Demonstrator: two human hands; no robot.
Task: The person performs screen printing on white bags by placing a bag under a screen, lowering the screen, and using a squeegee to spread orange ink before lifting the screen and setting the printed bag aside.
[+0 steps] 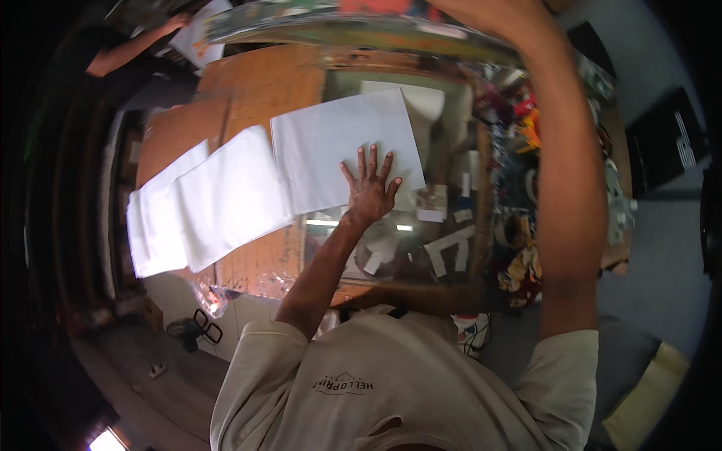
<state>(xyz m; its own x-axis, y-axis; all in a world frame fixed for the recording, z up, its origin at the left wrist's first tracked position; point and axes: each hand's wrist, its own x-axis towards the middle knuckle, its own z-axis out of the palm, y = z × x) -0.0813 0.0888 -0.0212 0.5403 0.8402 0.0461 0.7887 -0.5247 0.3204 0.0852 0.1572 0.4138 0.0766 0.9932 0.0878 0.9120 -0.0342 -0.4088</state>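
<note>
My left hand (370, 189) lies flat with its fingers spread on a white sheet (331, 150). It looks like paper or thin cloth, and its right part rests on a glass-topped section (353, 248) of the table. More white sheets (229, 195) overlap to the left of it. My right arm reaches far up to the top edge, where part of my right hand (489, 16) shows against a paint-stained frame (338, 30). That frame is blurred and runs across the top of the view. The right fingers are cut off by the picture's edge.
Bare wood (259, 83) shows on the table's left part. Tape and paper scraps (450, 248) dot the glass. Clutter with tape rolls (511, 229) crowds the right side. At the far left, another person's arm (139, 49) reaches toward a white sheet (203, 34).
</note>
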